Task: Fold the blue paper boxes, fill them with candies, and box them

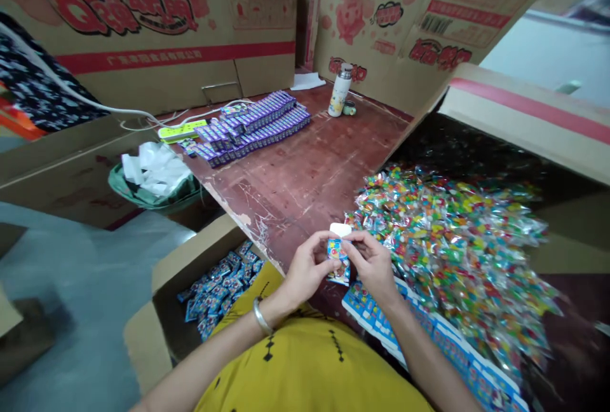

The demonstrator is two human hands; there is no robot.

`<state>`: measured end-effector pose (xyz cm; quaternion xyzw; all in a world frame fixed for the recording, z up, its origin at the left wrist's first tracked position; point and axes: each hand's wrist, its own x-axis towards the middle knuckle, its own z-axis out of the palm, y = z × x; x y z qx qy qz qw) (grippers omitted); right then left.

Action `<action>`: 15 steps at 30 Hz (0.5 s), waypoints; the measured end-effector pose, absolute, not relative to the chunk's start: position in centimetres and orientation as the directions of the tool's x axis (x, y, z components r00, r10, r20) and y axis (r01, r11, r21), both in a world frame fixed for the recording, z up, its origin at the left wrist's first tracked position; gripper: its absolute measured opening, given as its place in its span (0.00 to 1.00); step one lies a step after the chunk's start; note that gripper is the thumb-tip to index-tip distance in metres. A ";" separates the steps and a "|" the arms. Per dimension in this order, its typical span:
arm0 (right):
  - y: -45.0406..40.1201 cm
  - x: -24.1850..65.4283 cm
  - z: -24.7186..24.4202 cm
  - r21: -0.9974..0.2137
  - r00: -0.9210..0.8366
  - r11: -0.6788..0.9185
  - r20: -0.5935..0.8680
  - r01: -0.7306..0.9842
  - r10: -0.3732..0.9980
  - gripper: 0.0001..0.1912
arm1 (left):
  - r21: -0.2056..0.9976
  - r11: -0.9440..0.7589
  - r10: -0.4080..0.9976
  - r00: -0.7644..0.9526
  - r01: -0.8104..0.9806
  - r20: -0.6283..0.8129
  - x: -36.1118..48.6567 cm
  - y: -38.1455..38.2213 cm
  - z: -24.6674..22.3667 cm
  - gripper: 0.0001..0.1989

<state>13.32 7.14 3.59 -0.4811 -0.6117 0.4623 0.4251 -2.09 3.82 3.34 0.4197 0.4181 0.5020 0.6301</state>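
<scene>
A small blue printed candy box (338,262) is held upright between both hands over the table's near edge, its white top flap standing up. My left hand (307,269) grips its left side with thumb and fingers. My right hand (373,264) pinches its upper right side near the flap. Whether anything is inside the box cannot be seen. Beside my right forearm lies a row of flat blue boxes (457,348). Clear packets of colourful candy (443,240) are heaped just beyond. Below my left arm, a carton (164,278) holds many small blue boxes (222,288).
Stacked purple boxes (257,123) lie at the table's back left, near a yellow-green power strip (182,131) with a white cable. A white bottle (340,91) stands farther back. Large printed cartons (166,18) wall the rear. A green-rimmed bin (152,192) holds white plastic.
</scene>
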 end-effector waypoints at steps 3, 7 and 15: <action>6.7 13.3 3.5 -0.943 -0.176 0.176 0.130 0.282 0.976 0.07 | 0.936 0.158 0.984 0.129 -0.315 -0.123 -1.7 3.5 2.8 0.20; 6.5 13.2 3.4 -0.934 -0.062 0.184 0.173 0.307 0.983 0.11 | 0.921 0.109 0.994 0.049 -0.373 -0.098 -1.3 3.4 1.7 0.25; 6.8 13.4 3.0 -0.927 -0.131 0.019 -0.033 0.375 0.991 0.11 | 0.978 0.099 0.995 -0.004 -0.182 -0.101 -2.2 2.5 0.9 0.29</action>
